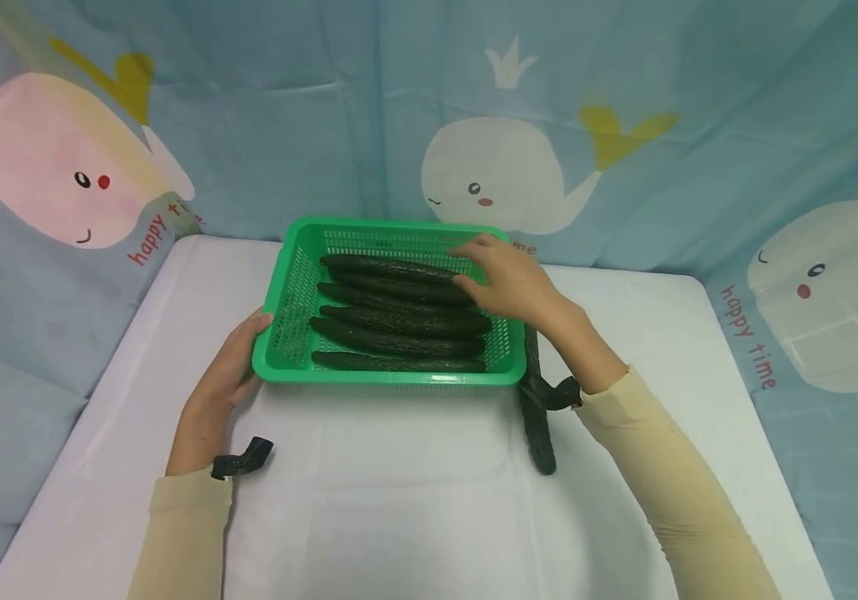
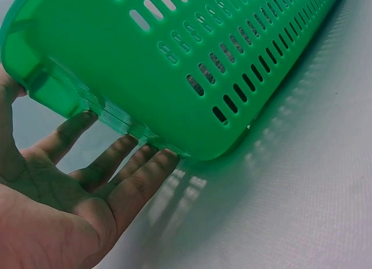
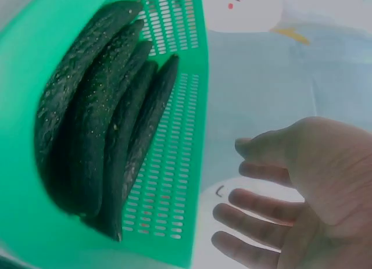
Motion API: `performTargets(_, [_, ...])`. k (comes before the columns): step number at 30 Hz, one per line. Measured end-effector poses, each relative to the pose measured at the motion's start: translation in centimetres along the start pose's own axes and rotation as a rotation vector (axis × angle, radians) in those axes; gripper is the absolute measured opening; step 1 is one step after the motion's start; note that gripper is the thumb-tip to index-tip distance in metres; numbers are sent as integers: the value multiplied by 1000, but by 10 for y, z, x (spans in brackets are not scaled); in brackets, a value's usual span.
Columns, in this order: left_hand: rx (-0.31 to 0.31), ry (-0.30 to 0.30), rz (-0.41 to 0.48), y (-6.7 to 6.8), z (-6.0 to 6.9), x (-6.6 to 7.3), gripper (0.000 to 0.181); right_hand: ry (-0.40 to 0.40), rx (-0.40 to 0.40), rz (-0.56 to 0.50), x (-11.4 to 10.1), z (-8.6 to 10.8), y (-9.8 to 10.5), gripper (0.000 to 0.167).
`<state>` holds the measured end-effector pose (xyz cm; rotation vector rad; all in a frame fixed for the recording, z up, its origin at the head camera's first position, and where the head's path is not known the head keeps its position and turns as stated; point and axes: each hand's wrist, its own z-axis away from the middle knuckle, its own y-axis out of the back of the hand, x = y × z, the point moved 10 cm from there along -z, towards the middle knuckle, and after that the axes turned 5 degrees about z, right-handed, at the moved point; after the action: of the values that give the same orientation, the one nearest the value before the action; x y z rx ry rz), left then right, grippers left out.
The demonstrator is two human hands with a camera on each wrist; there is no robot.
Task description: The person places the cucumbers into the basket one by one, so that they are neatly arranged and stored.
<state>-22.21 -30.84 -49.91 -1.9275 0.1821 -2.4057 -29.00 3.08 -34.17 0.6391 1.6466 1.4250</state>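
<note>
Several dark green cucumbers (image 1: 399,321) lie side by side, lengthwise, in a green plastic basket (image 1: 391,377) with slotted walls. My left hand (image 1: 237,358) holds the basket's left end, the thumb at the rim; in the left wrist view its fingertips (image 2: 165,158) touch the outer wall low down. Over the basket's back right part is my right hand (image 1: 511,279), fingers loosely spread and nothing in them. The right wrist view shows that hand (image 3: 285,193) apart from the cucumbers (image 3: 87,124). Another cucumber (image 1: 539,437) lies on the table right of the basket, partly hidden by basket and forearm.
A white cloth (image 1: 391,500) covers the table. Behind and at the sides hangs a light blue curtain (image 1: 286,125) with whale prints, close to the basket's back edge. Each wrist carries a black camera mount (image 1: 243,460).
</note>
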Motion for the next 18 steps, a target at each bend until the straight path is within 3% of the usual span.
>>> performTargets(12, [10,7,-24,6,-1,2,80,-41,42,-36,16,25,-3,49])
performTargets(18, [-15,-9,-6,-1,-1,3,78,-79,48,-80,28,40,-8,47])
